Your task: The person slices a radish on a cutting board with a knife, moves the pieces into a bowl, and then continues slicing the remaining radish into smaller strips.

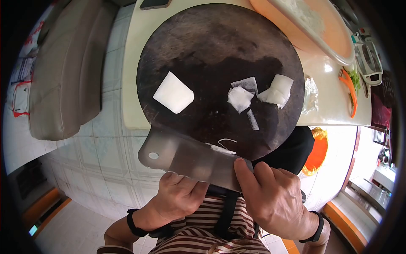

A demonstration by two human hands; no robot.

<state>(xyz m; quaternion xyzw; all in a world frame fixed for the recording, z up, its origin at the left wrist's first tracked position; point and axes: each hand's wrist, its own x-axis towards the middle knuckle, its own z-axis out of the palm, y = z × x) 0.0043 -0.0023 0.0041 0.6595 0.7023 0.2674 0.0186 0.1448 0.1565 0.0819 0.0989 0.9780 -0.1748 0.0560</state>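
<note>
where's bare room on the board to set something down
On the round board, the widest free patch is the far part, beyond the left white piece, middle slices and right piece. A smaller gap lies between the left piece and the slices. It's crowded from the slices rightward, and at the near edge by the cleaver, left hand and right hand.

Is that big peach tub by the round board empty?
Not empty: the tub holds whitish stuff. The picture cuts off its far side, so I cannot tell how full it is.

Broad grey cleaver point(190, 157) aslant at the near edge of the board point(211, 40)
</note>
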